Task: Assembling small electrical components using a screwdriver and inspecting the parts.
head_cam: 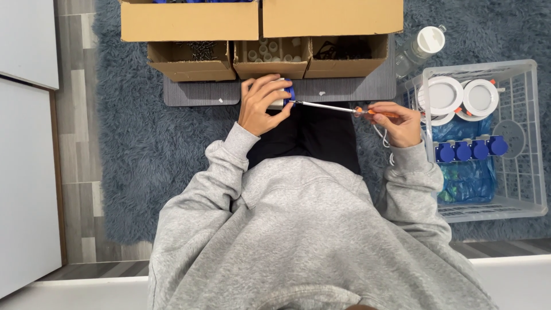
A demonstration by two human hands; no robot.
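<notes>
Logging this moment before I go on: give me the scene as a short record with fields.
left hand: grips a small blue and white plastic part
right hand: holds an orange-handled screwdriver, tip at the part
ahead: three open cardboard boxes of small parts on a grey mat
right side: clear plastic basket with round white discs and blue plugs
floor: blue shaggy rug

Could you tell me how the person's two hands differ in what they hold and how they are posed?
The left hand wraps over a blue and white part, while the right hand closes on the orange handle of a screwdriver. The left hand sits near the small cardboard boxes; the right hand sits beside the white wire basket. Both are bare, with grey sleeves.
</notes>
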